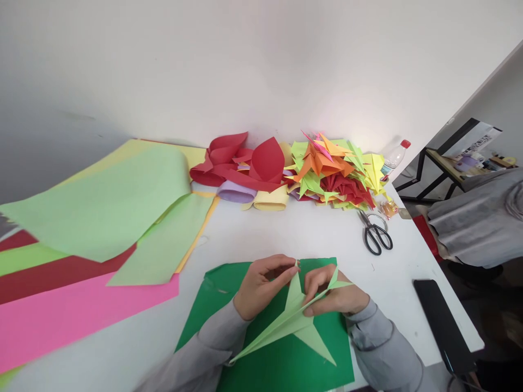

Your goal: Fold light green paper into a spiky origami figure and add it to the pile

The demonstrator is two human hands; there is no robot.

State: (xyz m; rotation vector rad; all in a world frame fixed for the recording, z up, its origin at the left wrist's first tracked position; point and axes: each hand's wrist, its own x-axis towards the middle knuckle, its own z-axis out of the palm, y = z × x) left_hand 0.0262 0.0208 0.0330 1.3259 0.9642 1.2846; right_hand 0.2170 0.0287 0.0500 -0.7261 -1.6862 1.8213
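A light green folded paper figure (295, 321) with long pointed flaps is held above a dark green sheet (281, 365) lying on the white table. My left hand (261, 284) pinches one upright point of the figure near its top. My right hand (333, 294) grips another thin flap on the figure's right side. Both hands wear grey sleeves and sit close together over the dark green sheet.
Large light green (102, 207), red and pink (69, 316) sheets lie at the left. Curled red papers (245, 160) and a pile of folded figures (335, 171) sit by the wall. Scissors (376, 234), a bottle (394, 157) and a black phone (443, 324) lie at right.
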